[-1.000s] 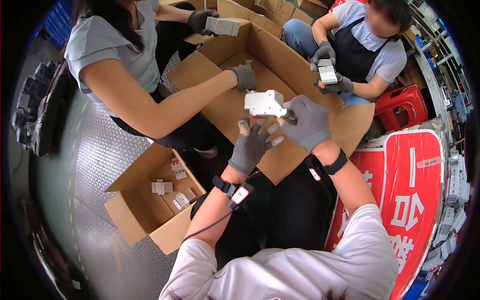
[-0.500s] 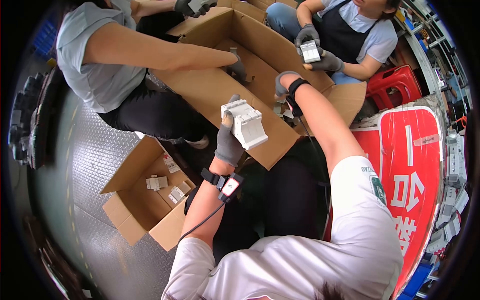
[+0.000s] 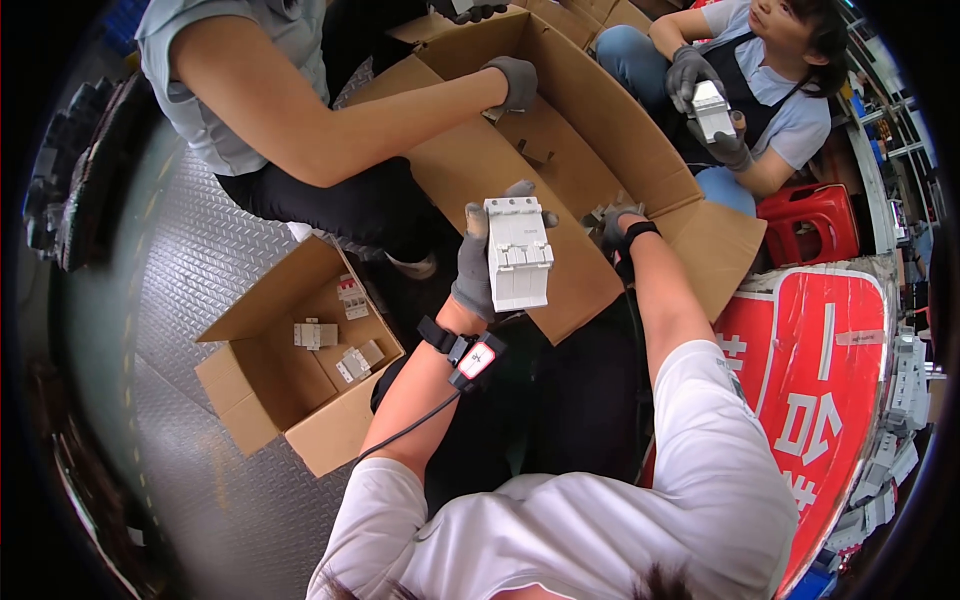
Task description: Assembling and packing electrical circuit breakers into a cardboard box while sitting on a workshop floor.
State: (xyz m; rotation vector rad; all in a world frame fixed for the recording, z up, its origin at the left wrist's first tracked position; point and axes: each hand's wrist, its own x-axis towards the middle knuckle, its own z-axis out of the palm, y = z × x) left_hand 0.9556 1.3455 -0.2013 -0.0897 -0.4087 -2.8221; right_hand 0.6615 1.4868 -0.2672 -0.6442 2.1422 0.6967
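Observation:
My left hand (image 3: 474, 268), in a grey glove, is closed around a white multi-pole circuit breaker (image 3: 518, 250). I hold it up in front of the large cardboard box (image 3: 560, 262), one broad face toward me. My right hand (image 3: 613, 230), also gloved, reaches into the near right corner of that box. Small grey-white pieces (image 3: 600, 212) lie beside its fingers. The box wall and the wrist partly hide those fingers, so their grip is unclear.
A smaller open carton (image 3: 262, 385) at the left holds several breakers (image 3: 316, 334). One co-worker's gloved hand (image 3: 514, 82) is over the large box; another person at the right holds a white breaker (image 3: 713, 110). A red stool (image 3: 812, 222) and red sign board (image 3: 815, 400) stand right.
My left hand has turned the breaker more upright and moved it slightly right. My right hand has come nearer within the box. The left co-worker's hand has risen out of the box.

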